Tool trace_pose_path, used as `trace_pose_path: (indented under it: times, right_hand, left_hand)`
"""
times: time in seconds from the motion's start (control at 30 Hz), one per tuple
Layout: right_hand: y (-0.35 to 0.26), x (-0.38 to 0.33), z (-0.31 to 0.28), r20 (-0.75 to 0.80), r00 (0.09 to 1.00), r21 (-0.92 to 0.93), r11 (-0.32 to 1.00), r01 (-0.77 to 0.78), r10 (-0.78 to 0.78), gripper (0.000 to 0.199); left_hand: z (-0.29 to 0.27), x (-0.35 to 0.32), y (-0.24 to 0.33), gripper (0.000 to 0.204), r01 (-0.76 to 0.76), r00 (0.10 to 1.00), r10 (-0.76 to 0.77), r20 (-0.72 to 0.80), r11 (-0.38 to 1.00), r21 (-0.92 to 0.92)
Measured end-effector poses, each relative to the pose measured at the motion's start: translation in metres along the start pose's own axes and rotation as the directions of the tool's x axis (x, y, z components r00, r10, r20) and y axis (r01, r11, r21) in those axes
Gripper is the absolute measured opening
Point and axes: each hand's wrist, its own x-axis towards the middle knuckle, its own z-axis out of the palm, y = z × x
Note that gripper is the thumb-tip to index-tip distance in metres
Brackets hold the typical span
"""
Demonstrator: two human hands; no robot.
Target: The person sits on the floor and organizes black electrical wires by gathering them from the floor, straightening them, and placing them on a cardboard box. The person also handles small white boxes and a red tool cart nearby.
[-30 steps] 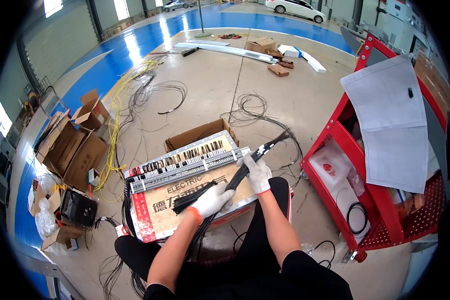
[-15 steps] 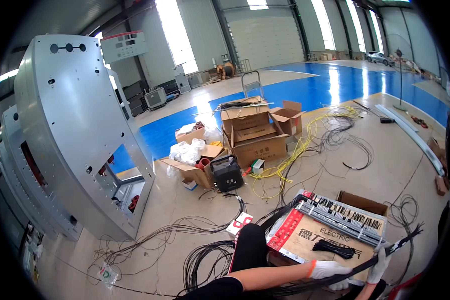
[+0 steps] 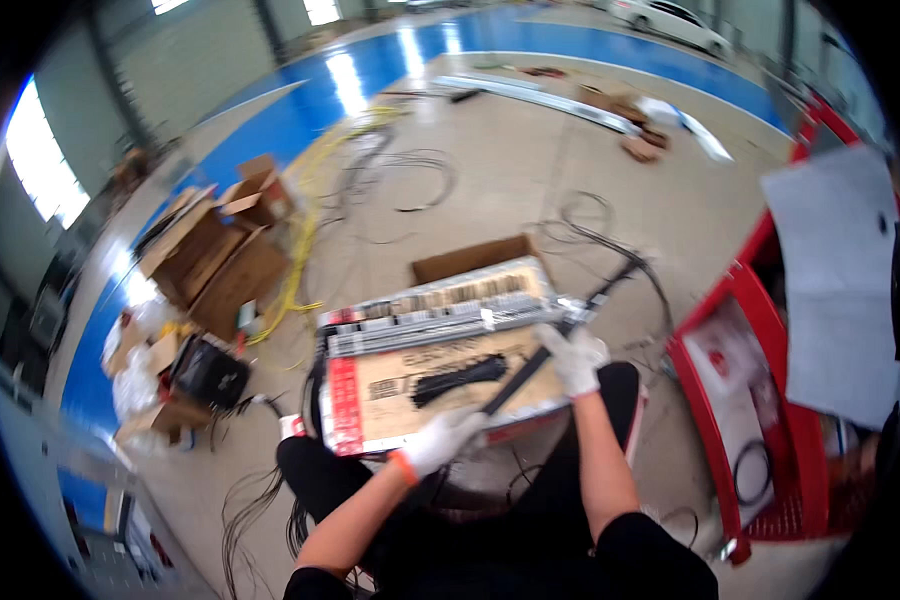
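A long bundle of black cables slants across the box in front of me. My left hand, in a white glove with an orange cuff, is closed round its near end. Further up the same bundle, my right hand, gloved in white, grips it; blur hides the exact finger positions. Below the bundle lies a printed wooden-looking box with a red band on its left. On its top rest a tied bunch of thin black strips and grey rails beside rows of small labelled pieces.
At right stands a red metal frame with a white sheet over it. Opened cartons, a black speaker-like case and yellow cable are at left. Loose black wires and metal channels lie beyond.
My view has swung right, bringing the red frame into sight. Both hands stay on the cable bundle, which now slants more steeply across the box, with the right hand farther from me.
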Motion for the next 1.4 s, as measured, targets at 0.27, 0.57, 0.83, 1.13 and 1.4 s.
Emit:
trace_pose_path:
  times: [0.27,0.57,0.83,1.13,1.4]
  right_hand:
    - [-0.005,-0.006,0.005,0.070,0.986,0.381,0.917,0.114,-0.151,0.017]
    - [-0.017,-0.021,0.005,0.400,0.903,0.898,-0.130,-0.420,-0.154,0.027]
    - [0.017,0.006,0.025,0.122,0.943,0.740,0.606,-0.294,0.309,0.020]
    - [0.016,0.005,0.029,-0.190,0.981,0.197,0.980,-0.002,0.040,0.034]
    - [0.006,0.002,0.051,0.031,0.976,0.508,0.837,-0.203,0.218,0.029]
  left_hand:
    - [-0.063,-0.088,-0.013,0.047,0.140,0.969,-0.074,0.234,0.950,-0.281]
    - [-0.149,-0.074,0.017,0.034,0.184,0.843,0.292,-0.452,0.632,0.752]
    - [-0.176,-0.008,-0.027,0.028,0.065,0.918,0.325,-0.227,0.441,0.895]
    - [-0.186,0.001,-0.027,0.031,0.156,0.868,0.470,-0.163,0.054,0.986]
    - [-0.223,0.015,-0.056,0.025,0.286,0.855,0.451,-0.256,0.000,0.958]
